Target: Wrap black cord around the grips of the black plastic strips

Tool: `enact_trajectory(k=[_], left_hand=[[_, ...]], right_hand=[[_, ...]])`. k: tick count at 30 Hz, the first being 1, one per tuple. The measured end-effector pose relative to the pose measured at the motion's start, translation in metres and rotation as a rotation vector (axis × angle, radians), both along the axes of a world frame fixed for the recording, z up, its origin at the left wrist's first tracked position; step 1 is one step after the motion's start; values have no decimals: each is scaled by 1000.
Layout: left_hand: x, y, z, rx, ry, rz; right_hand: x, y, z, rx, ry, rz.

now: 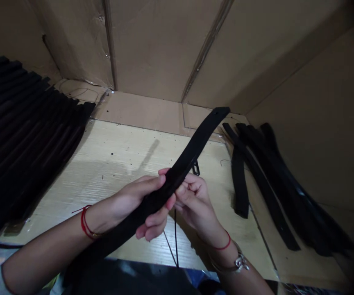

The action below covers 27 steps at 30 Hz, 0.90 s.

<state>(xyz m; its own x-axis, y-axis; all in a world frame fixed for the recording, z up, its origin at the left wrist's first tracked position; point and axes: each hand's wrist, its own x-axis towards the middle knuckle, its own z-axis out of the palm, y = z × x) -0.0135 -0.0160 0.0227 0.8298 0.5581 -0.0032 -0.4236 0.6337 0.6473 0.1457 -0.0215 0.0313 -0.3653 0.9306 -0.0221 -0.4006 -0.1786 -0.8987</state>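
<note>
A long, slightly curved black strip [192, 151] runs diagonally upward across the middle of the view. My left hand [149, 200] is closed around it, thumb on top and fingers beneath. Against the strip's right edge, the fingertips of my right hand [194, 198] are pinched together; what lies between them is hidden. A small black slotted piece [196, 168] sticks out just above the right fingers. Below the hands hangs a thin black cord [175, 233].
Many black strips [26, 131] lie side by side at the left. Several more black strips [275, 184] are piled loosely at the right. Cardboard walls [152, 49] enclose the back and right of the pale wooden tabletop [124, 151].
</note>
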Motion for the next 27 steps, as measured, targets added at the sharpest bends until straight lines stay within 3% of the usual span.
enact_trajectory(k=[2, 7, 9, 11, 15, 21, 24, 27], left_hand=[[-1, -1, 2, 163, 201, 95], [-1, -5, 8, 764, 938, 598], [-1, -6, 9, 957, 1069, 674], [-1, -6, 9, 1034, 1069, 662], [2, -5, 5, 903, 975, 675], [10, -5, 6, 357, 573, 670], [10, -3, 9, 186, 380, 579], [6, -1, 11, 68, 206, 425]], right_hand=[[-1, 0, 2, -17, -50, -89], [-9, 5, -3, -114, -79, -269], [-11, 6, -6, -132, -91, -276], [-11, 6, -8, -143, -118, -271], [-12, 5, -7, -144, -111, -293], [-17, 1, -7, -109, -57, -373], [-15, 1, -8, -100, -38, -360], [-10, 2, -6, -111, 21, -239]])
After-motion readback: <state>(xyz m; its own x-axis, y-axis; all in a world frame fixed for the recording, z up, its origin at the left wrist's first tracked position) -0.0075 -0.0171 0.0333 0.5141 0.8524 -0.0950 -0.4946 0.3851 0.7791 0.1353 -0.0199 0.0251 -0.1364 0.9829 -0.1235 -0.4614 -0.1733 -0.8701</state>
